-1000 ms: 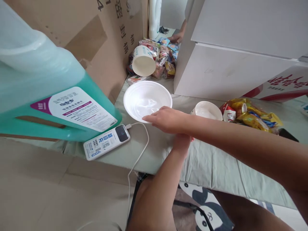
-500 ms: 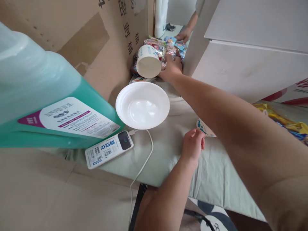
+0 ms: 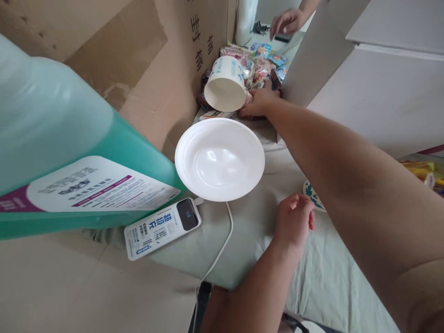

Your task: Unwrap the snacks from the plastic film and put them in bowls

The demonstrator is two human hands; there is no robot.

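Observation:
My right hand (image 3: 261, 99) reaches in from the right to a heap of wrapped snack packets (image 3: 261, 69). Its fingers close on a dark snack packet (image 3: 276, 79), though they are partly hidden. Just left of this hand, a white paper cup (image 3: 225, 92) with blue print lies tipped, its mouth facing me. Nearer stands a white plastic bowl (image 3: 220, 159) with nothing in it. My left hand (image 3: 294, 219) is curled closed at the edge of another paper cup (image 3: 314, 196) with a blue-green pattern; my right forearm covers much of that cup.
A large jug of green liquid (image 3: 104, 171) stands at left, before a cardboard box (image 3: 138, 69). A white power bank (image 3: 163, 226) with a cable (image 3: 222, 249) lies by the table edge. White drawers (image 3: 388, 92) stand at right. Another hand (image 3: 287, 22) shows beyond the packets.
The view has shifted, so most things sit lower or farther right. A dark packet now shows at my right hand. The far hand has lifted off the packets. My left hand keeps its pose.

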